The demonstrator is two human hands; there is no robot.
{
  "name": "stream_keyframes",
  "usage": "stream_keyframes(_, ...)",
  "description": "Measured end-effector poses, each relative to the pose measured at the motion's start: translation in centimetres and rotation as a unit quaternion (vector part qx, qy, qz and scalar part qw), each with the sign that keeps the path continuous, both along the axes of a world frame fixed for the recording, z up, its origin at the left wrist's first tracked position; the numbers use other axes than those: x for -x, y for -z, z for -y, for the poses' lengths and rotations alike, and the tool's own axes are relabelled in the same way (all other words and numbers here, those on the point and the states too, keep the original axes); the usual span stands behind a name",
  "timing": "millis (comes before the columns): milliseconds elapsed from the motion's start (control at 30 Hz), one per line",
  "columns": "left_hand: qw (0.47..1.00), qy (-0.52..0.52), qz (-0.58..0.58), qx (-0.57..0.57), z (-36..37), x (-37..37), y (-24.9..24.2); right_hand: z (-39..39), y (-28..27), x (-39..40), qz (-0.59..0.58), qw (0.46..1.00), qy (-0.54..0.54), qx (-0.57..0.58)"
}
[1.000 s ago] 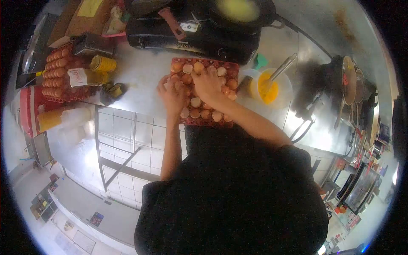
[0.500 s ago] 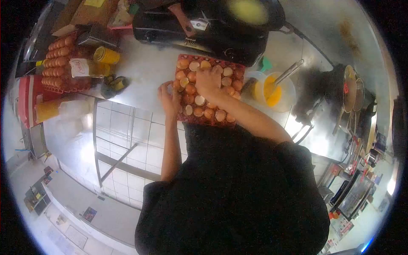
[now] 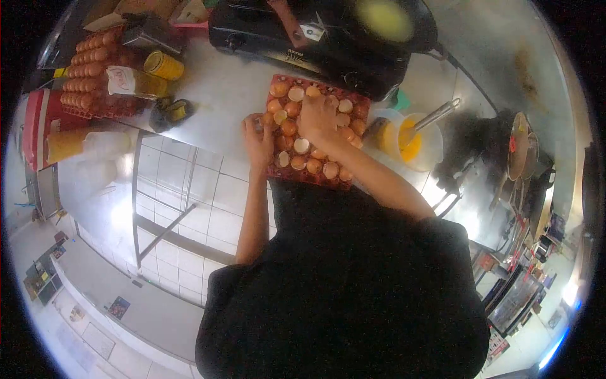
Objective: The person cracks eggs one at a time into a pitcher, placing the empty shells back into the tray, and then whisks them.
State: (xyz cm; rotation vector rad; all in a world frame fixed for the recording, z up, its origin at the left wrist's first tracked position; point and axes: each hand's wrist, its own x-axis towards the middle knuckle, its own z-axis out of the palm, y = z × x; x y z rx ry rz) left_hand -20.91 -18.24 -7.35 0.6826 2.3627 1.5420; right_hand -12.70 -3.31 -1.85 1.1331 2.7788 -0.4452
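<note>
A red egg tray (image 3: 310,179) lies on the counter in front of me, filled with brown eggs and several broken, hollow eggshells (image 3: 302,145). My left hand (image 3: 257,144) is at the tray's left edge, its fingers curled in; a pale bit shows between them, too small to name. Over the upper middle of the tray, my right hand (image 3: 320,120) reaches down among the eggs with bent fingers. Its fingertips are hidden, so whatever they grip cannot be made out. To the right stands a clear tub (image 3: 432,151) of beaten yellow egg with a metal-handled utensil (image 3: 440,114) in it.
Behind the tray is a black gas stove (image 3: 303,54) with a dark pan (image 3: 426,35) on it, yellow food inside. Stacked eggs (image 3: 88,69), a yellow-lidded jar (image 3: 163,66) and a bottle of yellow liquid (image 3: 142,84) stand at left. Pans (image 3: 519,148) hang far right.
The whole view has shifted and tilted slightly. Both hands stay at nearly the same places on the tray, with the left fingers curled a little differently.
</note>
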Motion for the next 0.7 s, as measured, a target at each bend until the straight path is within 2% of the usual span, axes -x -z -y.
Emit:
stream_keyframes(33, 1.000, 0.001, -0.017, 0.005, 0.1, 0.0, 0.0, 0.2, 0.4, 0.1, -0.018, 1.000, 0.015, 0.002)
stream_keyframes(133, 0.999, -0.002, -0.033, 0.007, 0.0, 0.0, -0.5, 0.5, 0.0, 0.9, 0.031, 0.999, 0.016, 0.022)
stream_keyframes(200, 1.000, -0.012, 0.002, -0.008, -0.2, -0.2, -1.0, 1.3, -2.8, 0.7, 0.061, 0.997, -0.028, -0.035)
stream_keyframes(267, 1.000, 0.000, -0.019, -0.004, -0.1, -0.2, -1.1, 1.8, -4.0, 0.8, 0.069, 0.996, -0.026, -0.054)
stream_keyframes(333, 1.000, 0.006, -0.027, -0.006, 0.1, 0.0, -0.7, 2.2, -2.8, 1.0, 0.053, 0.998, 0.021, -0.037)
stream_keyframes(433, 0.999, 0.014, -0.044, -0.004, 0.2, 0.1, -0.2, 2.4, -1.6, 1.1, 0.093, 0.993, 0.008, -0.072)
stream_keyframes(533, 1.000, 0.013, -0.016, -0.019, 0.1, -0.2, -0.6, 3.1, -1.8, 1.4, 0.079, 0.994, 0.052, -0.047)
stream_keyframes(600, 0.998, 0.018, -0.055, -0.004, 0.4, -0.1, 0.6, 2.7, -0.8, 1.7, 0.061, 0.997, 0.051, 0.021)
stream_keyframes(633, 0.997, 0.026, -0.071, -0.016, 0.5, 0.0, 1.6, 2.8, -2.0, 1.6, 0.061, 0.996, 0.061, 0.016)
stream_keyframes(700, 0.998, 0.016, 0.048, -0.037, 0.2, -0.3, 1.5, 3.0, -3.3, 1.1, 0.055, 0.994, 0.094, 0.016)
